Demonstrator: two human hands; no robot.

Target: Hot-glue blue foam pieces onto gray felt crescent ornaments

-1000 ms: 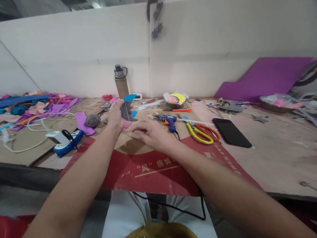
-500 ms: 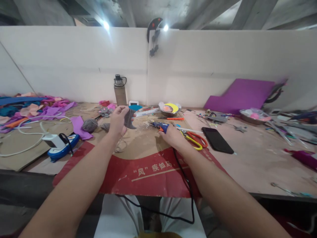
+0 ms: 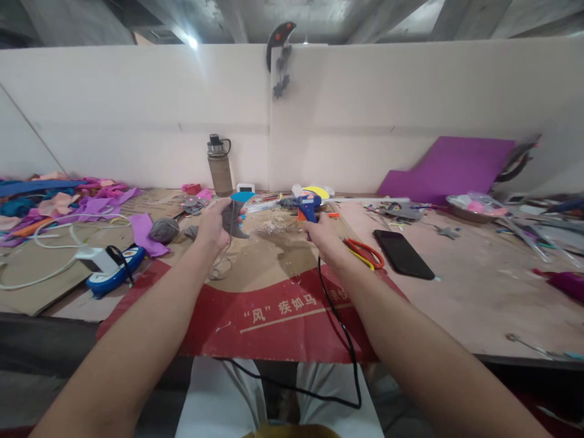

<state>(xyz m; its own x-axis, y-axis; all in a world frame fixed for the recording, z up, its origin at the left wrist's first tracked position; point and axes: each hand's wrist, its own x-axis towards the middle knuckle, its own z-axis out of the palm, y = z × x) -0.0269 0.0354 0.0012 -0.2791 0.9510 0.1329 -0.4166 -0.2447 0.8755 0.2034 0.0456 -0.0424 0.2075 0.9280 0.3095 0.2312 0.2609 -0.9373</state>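
My left hand (image 3: 218, 226) is closed on a dark grey felt piece (image 3: 235, 220) with a curved, pointed lower end. Thin string (image 3: 221, 267) hangs below that hand onto the cardboard. In my right hand (image 3: 323, 232) is a blue hot glue gun (image 3: 308, 208), raised over the board with its nozzle to the left and a long white glue stick (image 3: 369, 200) out of its back. Its black cord (image 3: 340, 328) loops down past the table edge. Red- and yellow-handled scissors (image 3: 368, 252) lie partly under my right forearm.
A black phone (image 3: 404, 254) lies right of the scissors. Grey yarn (image 3: 165, 230) and a blue power strip (image 3: 116, 272) are at left. Behind stand a bottle (image 3: 219, 167) and a bowl with a yellow piece (image 3: 318, 192). Purple felt (image 3: 449, 170) leans on the wall.
My right hand has lifted the glue gun off the cardboard, upward and slightly to the right. My left hand, with the grey felt piece, has shifted slightly left.
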